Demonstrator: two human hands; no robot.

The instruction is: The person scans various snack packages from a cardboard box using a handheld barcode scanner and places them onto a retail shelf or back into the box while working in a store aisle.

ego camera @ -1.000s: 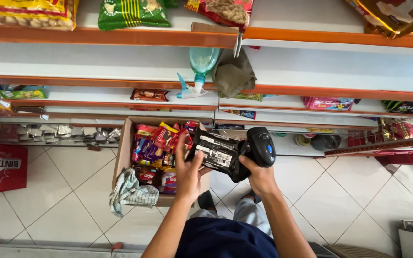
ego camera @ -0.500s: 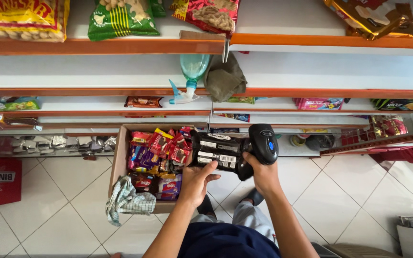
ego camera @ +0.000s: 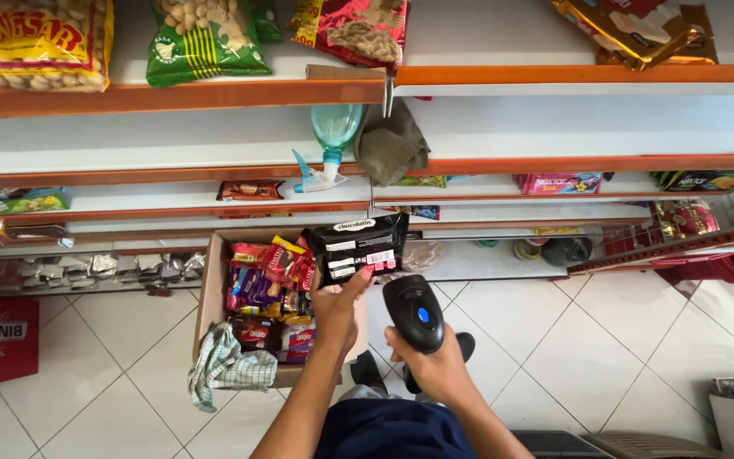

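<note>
Shop shelves with orange edges run across the far side, above a white tiled floor. On the floor at the left stands a cardboard box full of colourful snack packs, with a checked cloth hanging over its near corner. The left hand is closed on a black packet, held above the box. The right hand grips a black barcode scanner, just near the packet.

Open tiled floor right; snack-filled cardboard box left.
</note>
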